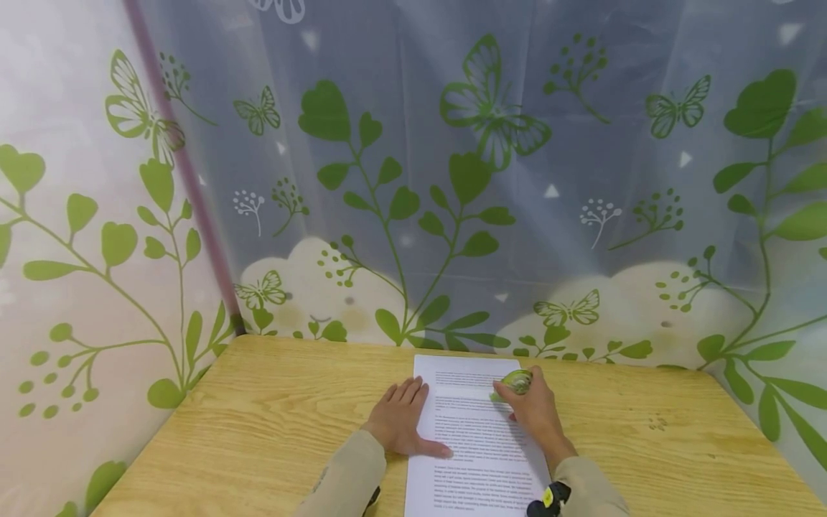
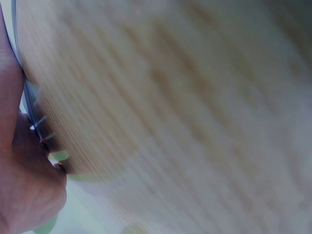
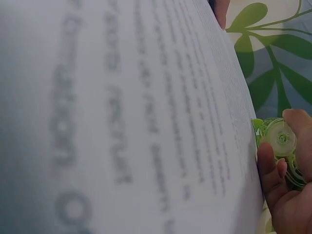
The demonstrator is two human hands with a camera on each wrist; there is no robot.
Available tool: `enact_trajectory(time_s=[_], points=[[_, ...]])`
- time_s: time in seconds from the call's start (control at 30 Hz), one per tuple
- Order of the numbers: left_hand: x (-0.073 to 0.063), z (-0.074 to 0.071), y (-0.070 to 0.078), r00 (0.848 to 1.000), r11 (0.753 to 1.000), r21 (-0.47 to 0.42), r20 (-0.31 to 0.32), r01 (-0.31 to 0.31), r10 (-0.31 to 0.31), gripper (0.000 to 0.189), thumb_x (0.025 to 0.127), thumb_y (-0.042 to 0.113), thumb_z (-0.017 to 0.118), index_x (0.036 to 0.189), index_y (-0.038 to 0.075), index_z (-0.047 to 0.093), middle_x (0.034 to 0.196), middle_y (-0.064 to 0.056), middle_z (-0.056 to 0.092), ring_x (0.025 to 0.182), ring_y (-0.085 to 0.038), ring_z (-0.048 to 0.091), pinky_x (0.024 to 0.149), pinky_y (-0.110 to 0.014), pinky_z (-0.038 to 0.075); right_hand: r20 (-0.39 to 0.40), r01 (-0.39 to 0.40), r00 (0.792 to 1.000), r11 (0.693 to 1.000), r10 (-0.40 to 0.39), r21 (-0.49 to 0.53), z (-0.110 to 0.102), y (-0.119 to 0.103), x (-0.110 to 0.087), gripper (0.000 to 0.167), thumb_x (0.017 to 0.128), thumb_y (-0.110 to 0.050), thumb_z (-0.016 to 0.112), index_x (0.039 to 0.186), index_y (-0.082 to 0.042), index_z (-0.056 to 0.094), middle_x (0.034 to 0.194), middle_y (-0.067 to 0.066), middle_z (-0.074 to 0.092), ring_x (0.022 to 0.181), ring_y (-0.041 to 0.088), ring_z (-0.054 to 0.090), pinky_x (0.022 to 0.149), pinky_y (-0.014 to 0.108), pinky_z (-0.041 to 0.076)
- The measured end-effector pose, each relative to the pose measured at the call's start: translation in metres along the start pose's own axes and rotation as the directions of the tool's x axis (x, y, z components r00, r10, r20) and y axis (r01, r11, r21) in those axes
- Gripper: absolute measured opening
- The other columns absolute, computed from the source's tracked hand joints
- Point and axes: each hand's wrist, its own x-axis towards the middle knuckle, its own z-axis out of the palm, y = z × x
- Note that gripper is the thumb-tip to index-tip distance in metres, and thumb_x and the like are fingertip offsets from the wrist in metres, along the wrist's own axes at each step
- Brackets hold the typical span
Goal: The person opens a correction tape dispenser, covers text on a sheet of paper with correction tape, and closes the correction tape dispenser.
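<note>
A printed sheet of paper (image 1: 474,445) lies on the wooden table in front of me. My left hand (image 1: 399,420) rests on its left edge, fingers spread and thumb reaching across onto the text. Near the sheet's upper right, my right hand (image 1: 538,409) grips a green, see-through correction tape (image 1: 517,380), its tip down at the lines of print. The right wrist view shows the thumb and fingers around the correction tape (image 3: 280,139), with its round reel visible through the case. The left wrist view catches only part of the left hand (image 2: 31,185) at its edge.
The wooden table (image 1: 271,409) spreads to both sides of the sheet. Behind it hangs a curtain (image 1: 400,251) printed with green leaves and butterflies. A small cluster of brown marks (image 1: 657,421) shows on the table at right. A black wrist strap (image 1: 549,500) circles the right wrist.
</note>
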Motion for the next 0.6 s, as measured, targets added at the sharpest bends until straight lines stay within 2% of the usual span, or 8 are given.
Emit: enact_trajectory(time_s=[0.27,0.4,0.6], points=[[-0.001,0.000,0.000,1.000,1.000,-0.013,0.012,-0.012,0.012,0.117,0.071,0.086,0.047,0.151,0.004,0.023,0.156,-0.013,0.020,0.142,-0.028,0.019,0.113,-0.043,0.018,-0.004,0.010,1.000,1.000,-0.010,-0.029,-0.006,0.005,0.002,0.056,0.086,-0.035,0.073,0.115,-0.002,0.038,0.094,0.017,0.059,0.049,0.016,0.057,0.051,0.029,0.050],[-0.001,-0.002,0.001,1.000,1.000,-0.007,0.008,-0.005,0.005,0.117,0.070,0.086,0.047,0.151,0.005,0.023,0.156,-0.012,0.021,0.142,-0.027,0.019,0.113,-0.042,0.019,-0.002,0.006,1.000,0.998,-0.006,-0.057,-0.010,0.005,0.002,0.059,0.086,-0.035,0.072,0.119,0.000,0.037,0.092,0.017,0.059,0.048,0.016,0.057,0.053,0.029,0.048],[-0.001,0.000,0.000,1.000,1.000,-0.017,0.016,-0.002,0.003,0.119,0.069,0.087,0.046,0.151,0.005,0.023,0.156,-0.013,0.019,0.142,-0.028,0.018,0.113,-0.043,0.017,-0.012,-0.006,1.000,0.997,0.005,-0.074,-0.019,0.014,0.005,0.063,0.087,-0.038,0.071,0.122,0.001,0.036,0.096,0.018,0.057,0.052,0.016,0.057,0.054,0.029,0.048]])
